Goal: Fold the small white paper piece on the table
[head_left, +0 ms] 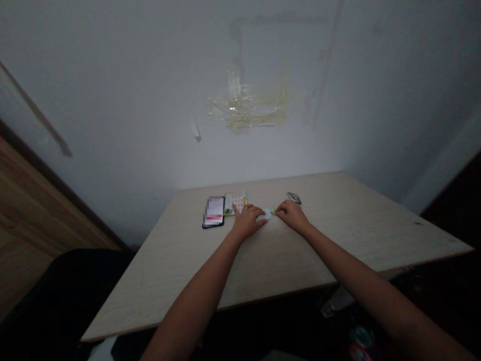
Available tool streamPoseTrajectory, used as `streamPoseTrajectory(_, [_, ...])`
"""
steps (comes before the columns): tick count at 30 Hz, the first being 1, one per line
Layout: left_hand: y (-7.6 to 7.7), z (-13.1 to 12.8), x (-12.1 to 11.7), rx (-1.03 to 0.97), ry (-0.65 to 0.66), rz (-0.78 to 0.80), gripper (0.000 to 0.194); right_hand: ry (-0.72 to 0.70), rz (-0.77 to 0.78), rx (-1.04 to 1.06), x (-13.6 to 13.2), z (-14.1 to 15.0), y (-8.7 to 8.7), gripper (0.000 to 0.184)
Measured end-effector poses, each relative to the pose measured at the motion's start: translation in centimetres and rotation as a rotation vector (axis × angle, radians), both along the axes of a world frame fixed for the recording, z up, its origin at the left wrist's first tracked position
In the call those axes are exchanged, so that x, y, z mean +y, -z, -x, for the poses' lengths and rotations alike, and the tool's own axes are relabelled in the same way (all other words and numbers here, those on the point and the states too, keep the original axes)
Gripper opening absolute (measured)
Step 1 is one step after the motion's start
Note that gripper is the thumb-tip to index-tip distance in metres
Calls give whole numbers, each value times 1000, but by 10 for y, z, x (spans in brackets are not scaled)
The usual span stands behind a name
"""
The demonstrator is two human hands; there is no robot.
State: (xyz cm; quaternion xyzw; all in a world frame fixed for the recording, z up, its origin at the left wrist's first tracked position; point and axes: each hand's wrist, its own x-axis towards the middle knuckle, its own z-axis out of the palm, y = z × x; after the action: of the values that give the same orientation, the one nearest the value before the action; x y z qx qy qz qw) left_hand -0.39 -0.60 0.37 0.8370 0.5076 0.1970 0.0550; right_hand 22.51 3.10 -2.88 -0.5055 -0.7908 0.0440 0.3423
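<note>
A small pale sheet with green printing [267, 214] lies on the table between my two hands. The thumb and forefinger of my left hand [247, 220] close on its left end, while the other fingers spread toward a printed leaflet [236, 197]. At the sheet's right end, the fingertips of my right hand [293, 215] are pinched together on its green edge. Whether that edge is a separate piece is too small to tell. Just behind my right hand lies a small, dark, colourful packet or card [294, 196], partly covered by the hand.
Left of the leaflet, a phone [214, 212] with a lit, partly blurred screen rests on the pale wooden table [180, 260]. The table's far edge meets a grey wall [150, 100] bearing old clear tape [248, 108]. A dark object [71, 286] stands beyond the table's left edge.
</note>
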Motion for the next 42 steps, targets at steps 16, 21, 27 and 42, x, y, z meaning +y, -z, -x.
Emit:
streamPoseTrajectory(16, [1,-4,-1,39,-27,26,29,-141,7,21,-4,-2,-7,12])
streamPoseTrajectory(21, [2,-4,1,33,-17,25,29,-161,2,-14,-1,-3,-5,12])
streamPoseTrajectory(27, [4,-3,3,31,-15,39,30,-184,-40,-93,0,-3,-3,17])
streamPoseTrajectory(42, [6,-3,3,32,-7,45,29,-145,-73,-230,-12,5,-13,21])
